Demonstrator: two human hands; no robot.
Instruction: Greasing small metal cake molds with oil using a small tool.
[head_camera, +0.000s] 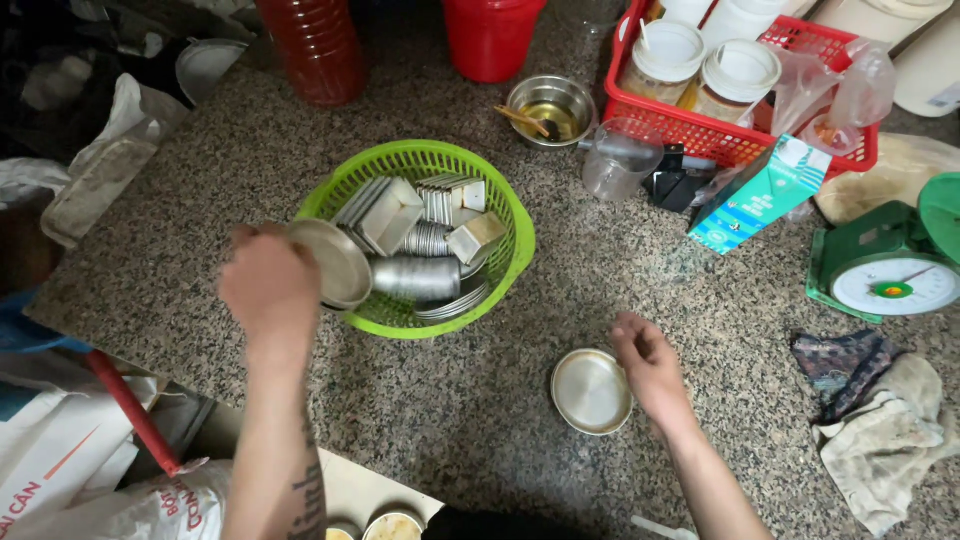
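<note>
Round tin (590, 390): flat on bench (480, 420), open face up, just beside right hand (645, 362), fingers loosely spread, empty. Second tin (332, 262): gripped in left hand (268, 285), tilted, over green basket (505, 210) rim; fingers hidden behind it.

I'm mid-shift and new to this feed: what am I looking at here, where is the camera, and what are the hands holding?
There is no machine: these are a person's two bare hands, filmed by one camera worn on their head, looking down at a speckled stone counter. The left hand holds a shallow round metal tin at the rim of a green basket filled with stacked metal moulds. The right hand touches the edge of a second round tin lying on the counter. Around them: a red crate of jars, a small steel bowl with oil, a clear measuring cup, a carton, a green scale and rags.
</note>
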